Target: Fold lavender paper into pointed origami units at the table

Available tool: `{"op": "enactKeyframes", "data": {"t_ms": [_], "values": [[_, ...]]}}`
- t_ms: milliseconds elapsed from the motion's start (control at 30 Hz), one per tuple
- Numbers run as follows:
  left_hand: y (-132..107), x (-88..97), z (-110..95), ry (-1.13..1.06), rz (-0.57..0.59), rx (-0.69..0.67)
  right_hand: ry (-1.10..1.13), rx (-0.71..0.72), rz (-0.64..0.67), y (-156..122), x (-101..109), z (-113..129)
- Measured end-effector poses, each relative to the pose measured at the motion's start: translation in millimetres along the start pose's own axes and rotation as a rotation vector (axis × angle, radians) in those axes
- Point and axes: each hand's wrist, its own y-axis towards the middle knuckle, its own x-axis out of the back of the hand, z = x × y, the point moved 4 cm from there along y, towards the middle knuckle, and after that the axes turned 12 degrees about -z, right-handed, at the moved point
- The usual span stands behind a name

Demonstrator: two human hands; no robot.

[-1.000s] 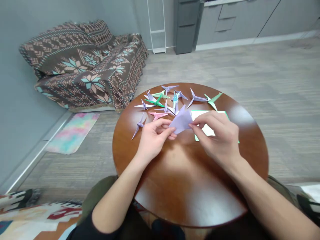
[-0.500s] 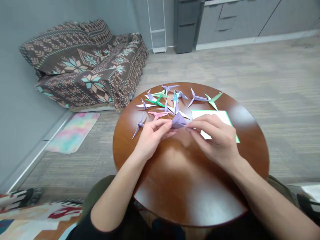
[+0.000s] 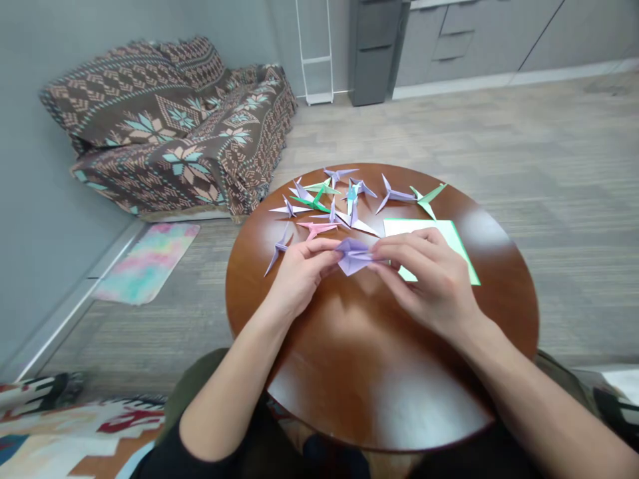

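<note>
"At the round wooden table [image 3: 379, 406], what do the hands have?"

"A folded lilac paper piece [image 3: 353, 257], held between them at about 11 o'clock from the table's centre."

"And the fingers?"

"Closed on the paper in a firm pinch from both sides. The left hand [image 3: 303, 277] grips the piece's left side with its fingertips [image 3: 333, 250], while the right hand [image 3: 429, 283] pinches its right point with thumb and fingers [image 3: 383, 253]. How the layers sit beneath them is hidden."

"How much folding is done?"

"A dozen or so finished-looking origami birds [image 3: 319, 199] lie spread toward 12 o'clock, mostly lilac, among them a mint-green bird [image 3: 426, 199] and a pink bird [image 3: 315, 229]. The piece in hand shows creases, but not yet their long spread points. A green-edged white sheet [image 3: 424, 229] lies flat at about 1 o'clock, just beside the right hand, with no folds that can be made out."

"Beyond the table?"

"A sofa under a patterned throw [image 3: 164, 133] at 10 o'clock, a tie-dye mat [image 3: 147, 263] at 9, and grey cabinets [image 3: 479, 40] at 1."
</note>
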Motion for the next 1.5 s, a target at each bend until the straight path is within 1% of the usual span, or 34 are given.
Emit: {"op": "enactKeyframes", "data": {"t_ms": [100,200,300,433,500,567,667,767,800,867,933,1000,1033,1100,1167,1233,1300,1333,1367,1433,1500], "values": [[2,4.6,1,0.116,-0.049,-0.077,0.007,-0.041,-0.049,3,4,2],[3,8.6,2,0.238,-0.089,-0.156,0.027,-0.121,-0.084,3,4,0],[3,8.0,3,0.279,-0.071,-0.181,0.074,-0.258,-0.041,-1,-3,-9],[-1,1.7,3,0.298,-0.007,-0.186,0.196,-0.507,0.029,-5,-10,-22],[-3,-1.2,3,0.295,0.017,-0.182,0.269,-0.641,0.092,-7,-13,-26],[-4,-2.9,2,0.306,0.027,-0.186,0.322,-0.725,0.117,-8,-13,-27],[-6,-4.7,1,0.352,0.05,-0.189,0.317,-0.728,0.137,-7,-12,-26],[-9,-8.5,2,0.475,0.135,-0.219,0.324,-0.669,0.202,-8,-16,-23],[-10,-10.1,2,0.532,0.164,-0.253,0.327,-0.654,0.218,-8,-17,-22],[-12,-13.0,1,0.628,0.187,-0.371,0.327,-0.658,0.22,-9,-19,-21],[-15,-15.0,-3,0.652,0.154,-0.524,0.304,-0.699,0.19,-11,-21,-21],[-18,-15.8,-9,0.623,0.085,-0.644,0.277,-0.762,0.194,-13,-22,-21],[-20,-16.0,-11,0.608,0.05,-0.68,0.277,-0.79,0.223,-14,-23,-20],[-23,-16.5,-15,0.601,-0.001,-0.707,0.298,-0.809,0.305,-15,-26,-18],[-24,-17.7,-17,0.593,0.012,-0.676,0.308,-0.778,0.331,-15,-26,-17],[-22,-17.8,-15,0.537,0.093,-0.564,0.309,-0.751,0.261,-13,-23,-20],[-18,-15.5,-11,0.381,0.195,-0.374,0.309,-0.741,0.165,-13,-20,-27],[-15,-13.3,-8,0.248,0.234,-0.265,0.263,-0.701,0.141,-12,-18,-30],[-13,-10.8,-6,0.126,0.256,-0.158,0.234,-0.655,0.135,-11,-18,-32],[-10,-7.4,-1,-0.028,0.29,0.018,0.187,-0.563,0.137,-10,-17,-34],[-10,-6.0,3,-0.063,0.283,0.113,0.19,-0.493,0.147,-10,-19,-32]]}}
